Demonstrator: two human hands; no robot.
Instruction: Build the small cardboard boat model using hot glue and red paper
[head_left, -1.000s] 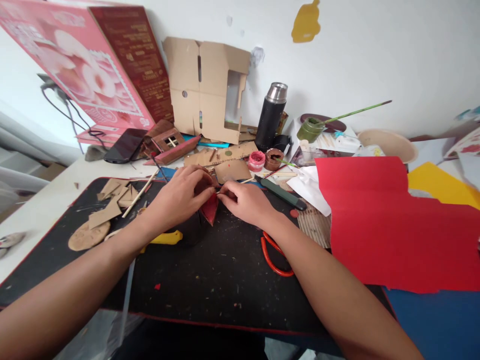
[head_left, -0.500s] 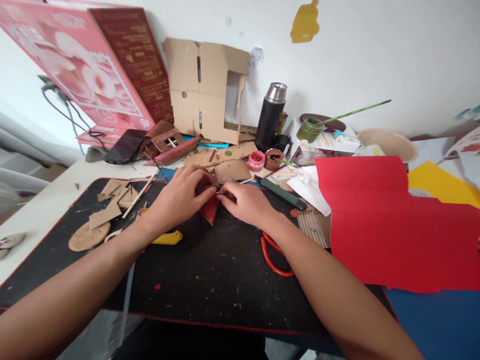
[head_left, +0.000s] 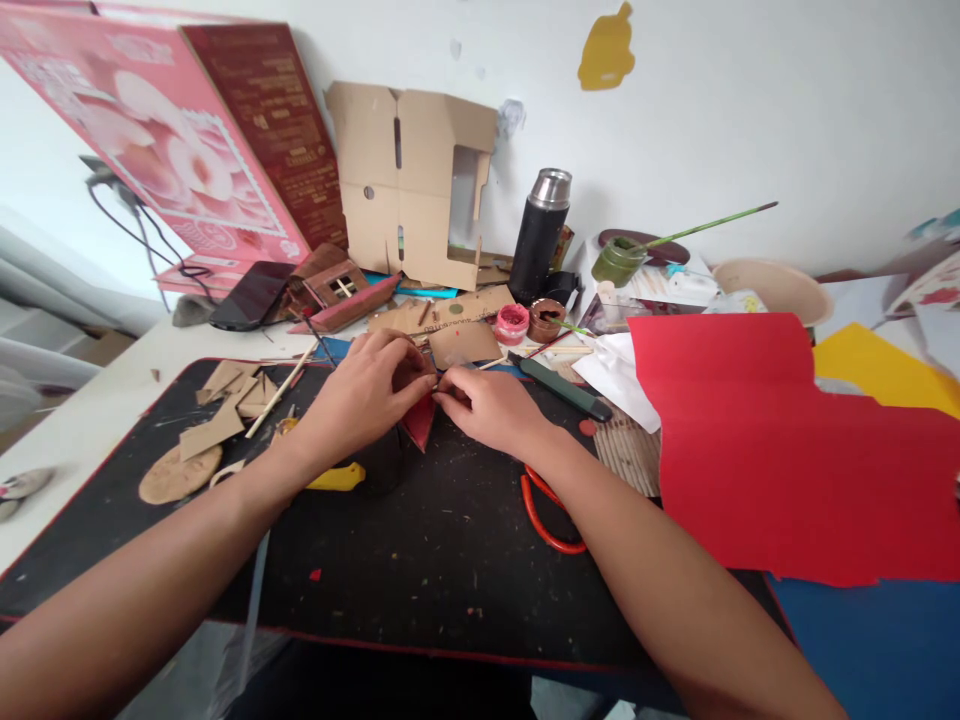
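Observation:
Over the black mat (head_left: pixel 360 580), my left hand (head_left: pixel 367 385) curls around a small red pointed piece (head_left: pixel 420 425), whose tip sticks out below the fingers. The rest of this piece is hidden. Right beside it, my right hand (head_left: pixel 487 405) is closed in a pinch, its fingertips meeting my left thumb. Whatever lies in that pinch is too small to make out. Under my right forearm are red-orange scissor handles (head_left: pixel 544 525). A yellow-handled tool (head_left: pixel 337 477) pokes out past my left wrist, and a dark green utility knife (head_left: pixel 566 388) lies beyond my right hand.
Cardboard scraps (head_left: pixel 214 430) and a wooden oval (head_left: pixel 180 472) lie at left. A small brown model house (head_left: pixel 337 285), paint jars (head_left: pixel 512 323) and a black thermos (head_left: pixel 540 235) stand behind. Red sheet (head_left: pixel 765 450) covers the right side. A cut cardboard panel (head_left: pixel 420 190) leans on the wall.
The hands stay almost in place, with only slight finger movement at the pinch. The whole view shifts very slightly.

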